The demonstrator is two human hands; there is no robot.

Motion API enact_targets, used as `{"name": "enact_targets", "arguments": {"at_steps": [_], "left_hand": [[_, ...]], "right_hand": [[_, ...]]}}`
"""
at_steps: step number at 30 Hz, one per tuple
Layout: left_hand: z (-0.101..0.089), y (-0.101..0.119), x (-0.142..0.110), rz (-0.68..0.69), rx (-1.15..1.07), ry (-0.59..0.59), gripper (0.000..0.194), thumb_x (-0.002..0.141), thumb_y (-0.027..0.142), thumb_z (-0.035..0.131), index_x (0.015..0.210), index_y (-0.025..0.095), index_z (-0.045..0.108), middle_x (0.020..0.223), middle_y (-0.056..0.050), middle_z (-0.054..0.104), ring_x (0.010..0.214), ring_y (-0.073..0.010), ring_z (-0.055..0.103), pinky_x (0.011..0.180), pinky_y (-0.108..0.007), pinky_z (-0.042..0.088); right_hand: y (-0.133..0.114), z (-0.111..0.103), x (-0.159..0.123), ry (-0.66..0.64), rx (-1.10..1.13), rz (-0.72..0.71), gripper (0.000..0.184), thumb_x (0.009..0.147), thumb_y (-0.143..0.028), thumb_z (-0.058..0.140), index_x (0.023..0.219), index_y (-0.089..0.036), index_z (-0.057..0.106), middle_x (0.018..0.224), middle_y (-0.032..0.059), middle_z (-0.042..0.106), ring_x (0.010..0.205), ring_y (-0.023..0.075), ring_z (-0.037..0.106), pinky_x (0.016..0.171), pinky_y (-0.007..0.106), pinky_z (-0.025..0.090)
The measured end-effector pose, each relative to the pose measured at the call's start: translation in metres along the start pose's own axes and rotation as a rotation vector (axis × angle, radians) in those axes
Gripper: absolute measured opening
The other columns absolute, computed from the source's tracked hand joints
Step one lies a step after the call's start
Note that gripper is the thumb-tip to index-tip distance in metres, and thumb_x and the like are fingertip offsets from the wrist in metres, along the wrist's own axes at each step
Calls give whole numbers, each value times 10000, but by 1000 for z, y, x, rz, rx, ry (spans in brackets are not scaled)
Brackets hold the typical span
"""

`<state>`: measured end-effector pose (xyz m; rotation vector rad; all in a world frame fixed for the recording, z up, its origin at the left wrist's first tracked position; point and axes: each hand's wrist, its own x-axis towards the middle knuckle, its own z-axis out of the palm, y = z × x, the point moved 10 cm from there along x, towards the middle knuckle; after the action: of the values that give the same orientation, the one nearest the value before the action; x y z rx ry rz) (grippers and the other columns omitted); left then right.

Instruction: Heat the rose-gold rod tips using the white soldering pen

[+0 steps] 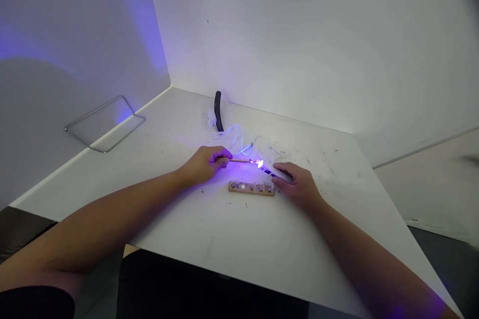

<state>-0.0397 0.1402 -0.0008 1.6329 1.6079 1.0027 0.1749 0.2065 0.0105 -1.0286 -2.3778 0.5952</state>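
My left hand pinches a thin copper-coloured stick that points right. A small piece at the stick's tip sits in a bright violet glow, its shape washed out. Closed around a slim white handheld lamp with dark markings, my right hand keeps the lamp's lit end against or very near that tip; I cannot tell whether they touch. Below the two hands, a narrow wooden strip lies on the table with several small shiny pieces and a white dot along it.
A white cable lies in loops behind the hands. Beyond it are a black curved bar and a small clear box. A bent metal wire frame leans at the left wall. Dark specks dot the white table.
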Motion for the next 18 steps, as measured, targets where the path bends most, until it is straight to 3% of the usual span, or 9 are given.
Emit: {"name": "enact_targets", "arguments": {"at_steps": [18], "left_hand": [[-1, 3, 0, 14, 7, 1, 215, 793, 302, 473, 890, 178, 620, 694, 5, 615, 616, -118, 527, 599, -237, 413]], "right_hand": [[0, 0, 0, -6, -1, 9, 283, 731, -291, 611, 1005, -220, 613, 989, 49, 650, 905, 234, 606, 757, 357, 512]]}}
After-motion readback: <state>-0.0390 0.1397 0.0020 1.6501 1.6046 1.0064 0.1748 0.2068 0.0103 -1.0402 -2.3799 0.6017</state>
